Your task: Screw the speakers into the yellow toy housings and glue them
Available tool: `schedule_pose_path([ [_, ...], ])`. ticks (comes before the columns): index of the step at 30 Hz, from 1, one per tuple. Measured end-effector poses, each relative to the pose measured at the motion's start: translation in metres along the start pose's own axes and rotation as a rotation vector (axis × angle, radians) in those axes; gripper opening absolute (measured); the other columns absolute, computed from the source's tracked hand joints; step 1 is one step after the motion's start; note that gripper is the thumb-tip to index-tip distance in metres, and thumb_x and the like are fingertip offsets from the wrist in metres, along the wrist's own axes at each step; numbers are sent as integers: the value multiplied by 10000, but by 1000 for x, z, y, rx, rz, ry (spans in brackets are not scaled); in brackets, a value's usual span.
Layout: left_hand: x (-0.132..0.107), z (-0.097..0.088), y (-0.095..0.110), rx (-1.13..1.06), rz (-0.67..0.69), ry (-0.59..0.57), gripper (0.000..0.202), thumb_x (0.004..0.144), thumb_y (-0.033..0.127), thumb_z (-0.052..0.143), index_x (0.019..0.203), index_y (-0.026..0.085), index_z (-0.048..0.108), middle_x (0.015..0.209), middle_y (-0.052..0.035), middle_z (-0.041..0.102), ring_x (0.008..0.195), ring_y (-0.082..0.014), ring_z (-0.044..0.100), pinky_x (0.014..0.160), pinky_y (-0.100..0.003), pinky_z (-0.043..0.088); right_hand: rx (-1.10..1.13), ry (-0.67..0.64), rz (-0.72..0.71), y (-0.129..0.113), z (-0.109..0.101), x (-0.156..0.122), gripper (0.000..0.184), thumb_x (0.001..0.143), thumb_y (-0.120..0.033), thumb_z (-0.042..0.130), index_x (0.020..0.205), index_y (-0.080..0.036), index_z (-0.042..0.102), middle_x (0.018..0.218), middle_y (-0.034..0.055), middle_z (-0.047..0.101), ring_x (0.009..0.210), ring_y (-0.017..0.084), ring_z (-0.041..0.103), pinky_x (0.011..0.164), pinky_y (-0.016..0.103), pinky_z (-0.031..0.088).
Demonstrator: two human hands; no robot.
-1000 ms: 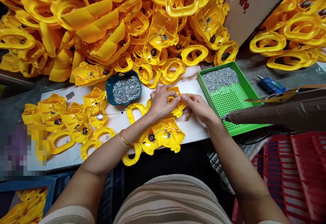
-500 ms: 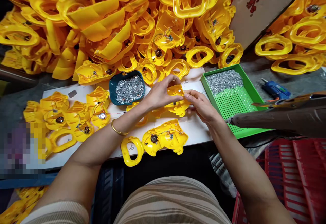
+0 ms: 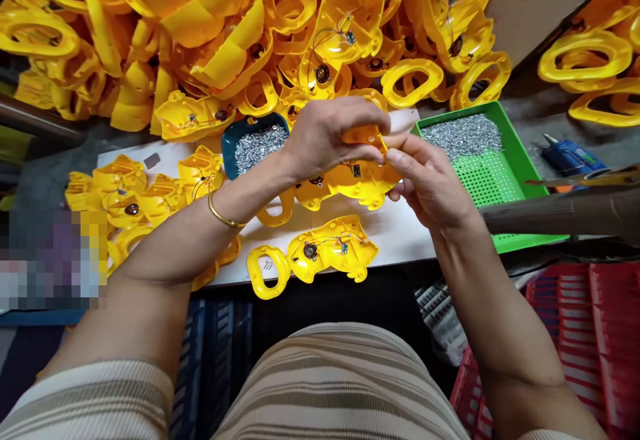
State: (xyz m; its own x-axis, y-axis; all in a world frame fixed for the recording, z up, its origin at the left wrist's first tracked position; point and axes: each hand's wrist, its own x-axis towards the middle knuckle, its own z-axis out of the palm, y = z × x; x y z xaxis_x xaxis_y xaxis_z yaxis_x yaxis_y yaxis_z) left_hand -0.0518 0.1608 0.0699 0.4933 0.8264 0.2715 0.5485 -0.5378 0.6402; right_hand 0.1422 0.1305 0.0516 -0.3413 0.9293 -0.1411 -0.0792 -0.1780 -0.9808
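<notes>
My left hand (image 3: 327, 137), with a gold bangle on its wrist, curls its fingers and thumb around a yellow plastic piece (image 3: 365, 135). The fingers of my right hand (image 3: 433, 173) pinch the right edge of that same piece. Much of it is hidden by both hands. Below them is a yellow shell half (image 3: 340, 183) with a small circuit board and a dark round part inside. Closer to my body lies another wired shell half (image 3: 336, 250), open side up, beside a yellow oval ring (image 3: 269, 272).
Small silvery screws fill part of a dark teal tray (image 3: 229, 150) and a green perforated tray (image 3: 537, 193). A blue tool (image 3: 575, 157) lies far right. Yellow parts (image 3: 200, 13) are heaped behind. More wired shells (image 3: 120, 190) lie left. Red crates (image 3: 575, 333) stand lower right.
Both hands have risen with the yellow plastic piece and appear larger. More of the wired shell half below them now shows. The whole view has shifted somewhat.
</notes>
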Motion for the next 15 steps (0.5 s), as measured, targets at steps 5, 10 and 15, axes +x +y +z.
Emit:
schedule_pose_path([
  [5, -33, -6, 25, 19, -40, -91, 525, 828, 522, 698, 1290, 302, 578, 1318, -12, 613, 1243, -229, 567, 1057, -357, 444, -21, -101, 166, 11, -7, -31, 380, 774, -489, 734, 1048, -232, 680, 873, 34, 632, 671, 138, 576, 472, 209, 503],
  [10, -113, -9, 30, 103, -204, -115, 942, 666, 617, 795, 1453, 261, 417, 1408, -133, 539, 1284, -320, 515, 1026, -426, 468, -59, 3, 354, 27, -25, -59, 491, 743, -505, 753, 1157, -262, 652, 908, 60, 654, 663, 175, 591, 457, 256, 511],
  [15, -172, 13, 0, 146, -432, -356, 1011, 681, 786, 652, 1485, 242, 370, 1360, -158, 551, 1227, -353, 528, 973, -452, 467, -212, -72, 417, 37, -24, -65, 645, 751, -653, 673, 1235, -233, 597, 882, 52, 668, 577, 155, 573, 532, 290, 530],
])
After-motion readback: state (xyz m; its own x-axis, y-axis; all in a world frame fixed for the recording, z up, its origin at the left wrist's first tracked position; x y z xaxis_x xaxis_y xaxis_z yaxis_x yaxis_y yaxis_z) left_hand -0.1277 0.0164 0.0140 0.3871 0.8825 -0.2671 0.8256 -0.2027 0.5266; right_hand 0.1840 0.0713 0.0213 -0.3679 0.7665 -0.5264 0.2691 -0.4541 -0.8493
